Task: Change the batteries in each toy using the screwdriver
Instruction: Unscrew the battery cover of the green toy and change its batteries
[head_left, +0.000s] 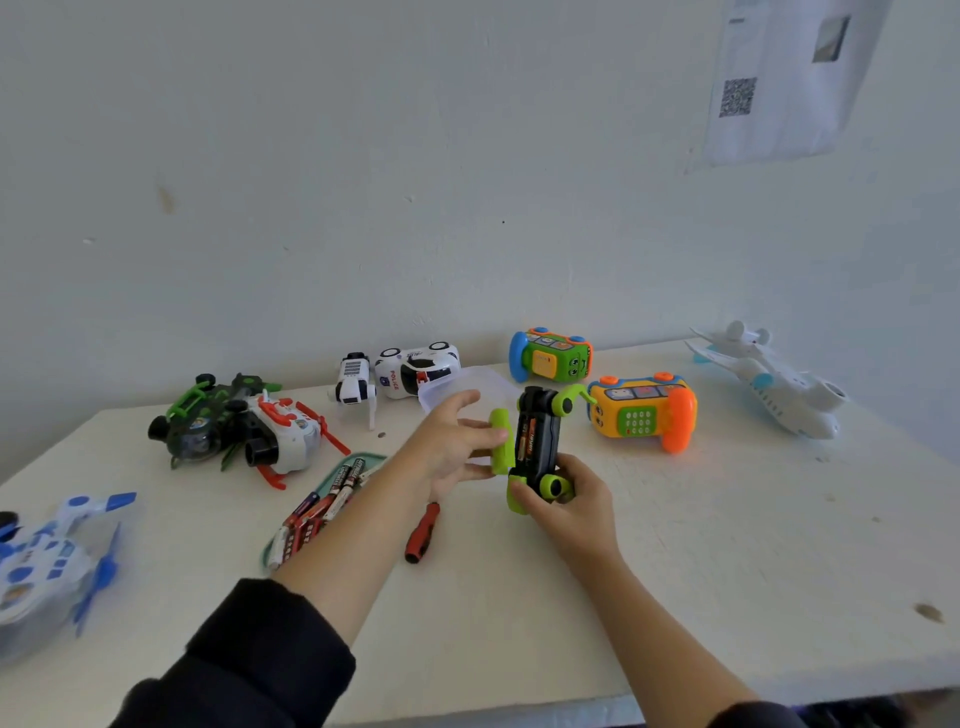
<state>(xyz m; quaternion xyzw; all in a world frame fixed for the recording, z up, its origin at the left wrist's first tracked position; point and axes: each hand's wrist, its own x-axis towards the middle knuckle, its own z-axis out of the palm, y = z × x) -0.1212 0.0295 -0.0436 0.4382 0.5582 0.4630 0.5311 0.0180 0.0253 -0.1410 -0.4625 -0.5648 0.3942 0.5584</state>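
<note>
White counter (701, 582) against a pale wall, scattered with toys and battery gear.

Along the back edge stand a small white robot dog (355, 385), a white police car (415, 370) tipped on its side, a clear plastic lid (485, 383), a green and orange toy phone (551, 354) and an orange toy phone (643, 410); a white toy plane (769, 382) lies at the far right. To the left, a green-black helicopter (208, 415) touches a white and red one (288, 441), and a blue-white toy (49, 561) sits at the left edge. Nearer the middle lie a green tray (374, 460) of batteries (317, 512) and, just beside it, a red-handled screwdriver (423, 532).
</note>
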